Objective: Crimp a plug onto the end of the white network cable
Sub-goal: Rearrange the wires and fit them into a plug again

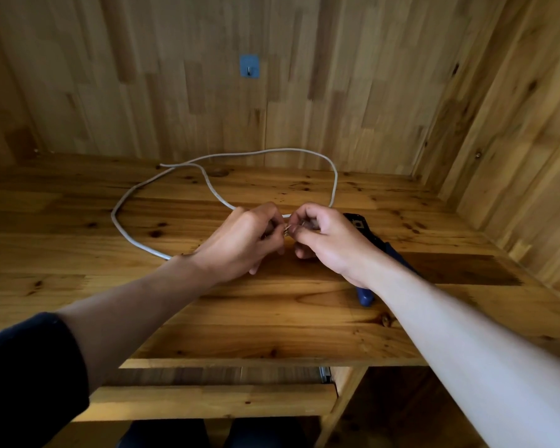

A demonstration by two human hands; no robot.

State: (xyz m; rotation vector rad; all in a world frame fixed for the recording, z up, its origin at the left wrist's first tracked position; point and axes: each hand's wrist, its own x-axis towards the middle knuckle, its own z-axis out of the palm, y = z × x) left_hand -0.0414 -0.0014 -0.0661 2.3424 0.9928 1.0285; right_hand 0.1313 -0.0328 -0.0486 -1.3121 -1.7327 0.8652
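Two bare hands meet just above the knotty pine desk (pixel 272 318). The left hand (pixel 246 240) grips the end of the long white plastic-jacketed network cable (pixel 123 202), whose slack loops across the desk behind. The right hand (pixel 330 240) pinches the thin bared wires (pixel 286 227) poking from it. Whether a plug is held, I cannot tell. The likely risks are wires slipping out of order between the fingertips, or uneven ends failing to seat. The blue-handled black crimping tool (pixel 358 223) lies beneath the right forearm and could easily be knocked.
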